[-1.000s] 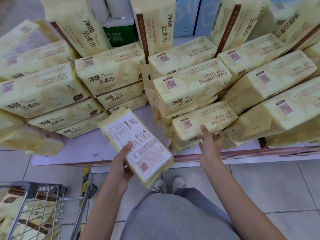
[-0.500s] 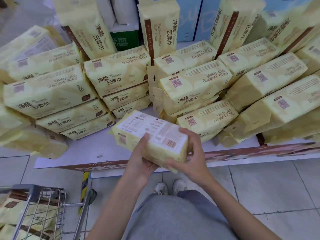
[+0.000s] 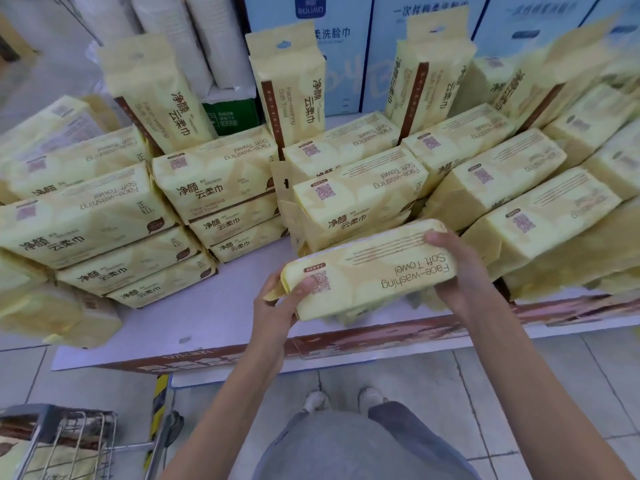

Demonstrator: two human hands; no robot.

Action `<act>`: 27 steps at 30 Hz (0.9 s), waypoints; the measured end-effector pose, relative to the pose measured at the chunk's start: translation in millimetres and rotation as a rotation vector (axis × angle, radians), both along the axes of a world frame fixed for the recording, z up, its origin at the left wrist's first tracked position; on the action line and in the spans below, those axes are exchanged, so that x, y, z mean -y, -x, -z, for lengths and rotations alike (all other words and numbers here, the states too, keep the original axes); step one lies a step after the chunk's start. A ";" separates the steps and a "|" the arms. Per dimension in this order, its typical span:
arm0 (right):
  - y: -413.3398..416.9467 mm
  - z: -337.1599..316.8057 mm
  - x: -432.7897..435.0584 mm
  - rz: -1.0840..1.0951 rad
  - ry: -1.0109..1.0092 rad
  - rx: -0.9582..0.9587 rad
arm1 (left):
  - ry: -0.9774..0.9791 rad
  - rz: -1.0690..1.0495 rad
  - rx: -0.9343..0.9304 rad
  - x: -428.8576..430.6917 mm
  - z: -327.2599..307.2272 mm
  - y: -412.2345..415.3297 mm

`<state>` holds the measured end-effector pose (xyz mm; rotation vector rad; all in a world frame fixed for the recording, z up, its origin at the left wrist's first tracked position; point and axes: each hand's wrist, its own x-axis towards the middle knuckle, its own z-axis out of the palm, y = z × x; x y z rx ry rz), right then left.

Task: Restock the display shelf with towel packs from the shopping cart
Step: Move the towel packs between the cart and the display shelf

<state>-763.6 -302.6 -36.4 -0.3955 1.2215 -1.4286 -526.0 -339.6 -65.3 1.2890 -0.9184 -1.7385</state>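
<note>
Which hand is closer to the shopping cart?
The left hand. It grips the held towel pack's end on the side of the shopping cart, which sits low left; the right hand holds the far end.

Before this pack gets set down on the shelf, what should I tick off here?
1. Both hands on the towel pack: ok, left hand at one end, right hand at the other.
2. Printed front facing up like the stacked packs: ok.
3. Bare shelf space near the pack: ok, to its left.
4. What lies under the pack: cannot tell, hidden.
5. More stock in the cart: ok.
</note>
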 end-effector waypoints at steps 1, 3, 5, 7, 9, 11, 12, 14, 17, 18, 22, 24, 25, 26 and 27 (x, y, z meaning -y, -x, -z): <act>2.9 -2.8 5.4 0.068 -0.010 0.014 | -0.026 -0.043 -0.022 -1.5 -0.7 10.5; 7.4 -6.3 14.2 0.170 -0.033 0.065 | -0.085 -0.156 -0.036 -2.9 -3.9 31.0; 13.2 -5.3 21.0 0.210 -0.056 0.138 | -0.128 -0.265 -0.020 -2.2 -7.8 48.3; 20.6 -4.6 24.8 0.204 -0.079 0.171 | -0.132 -0.328 0.005 -0.5 -9.9 61.0; 30.2 -1.6 28.1 0.170 -0.072 0.128 | -0.119 -0.345 0.019 0.0 -11.2 71.7; 39.4 3.0 31.4 0.142 -0.065 0.041 | -0.108 -0.351 0.014 -2.0 -12.0 82.9; 43.4 5.4 32.3 0.144 -0.064 0.006 | -0.108 -0.365 0.014 -3.0 -12.6 89.1; 48.8 11.7 33.1 0.161 -0.067 -0.046 | -0.115 -0.406 0.019 -2.9 -12.6 99.6; 50.0 20.3 29.3 0.138 -0.083 -0.140 | -0.128 -0.474 0.048 2.4 -8.2 109.7; 49.4 21.4 27.9 0.129 -0.093 -0.164 | -0.125 -0.488 0.068 4.3 -5.1 111.1; 47.6 24.0 26.7 0.098 -0.132 -0.211 | -0.098 -0.538 0.111 5.0 -0.7 115.2; 45.4 22.9 25.7 0.080 -0.131 -0.235 | -0.090 -0.543 0.122 4.1 -2.4 116.2; 44.5 23.0 25.1 0.076 -0.133 -0.247 | -0.087 -0.540 0.125 3.3 -3.7 116.6; 43.9 23.7 24.6 0.072 -0.136 -0.265 | -0.080 -0.537 0.127 2.3 -5.1 117.1; 43.2 23.9 22.7 0.064 -0.144 -0.286 | -0.066 -0.536 0.125 0.3 -6.7 118.3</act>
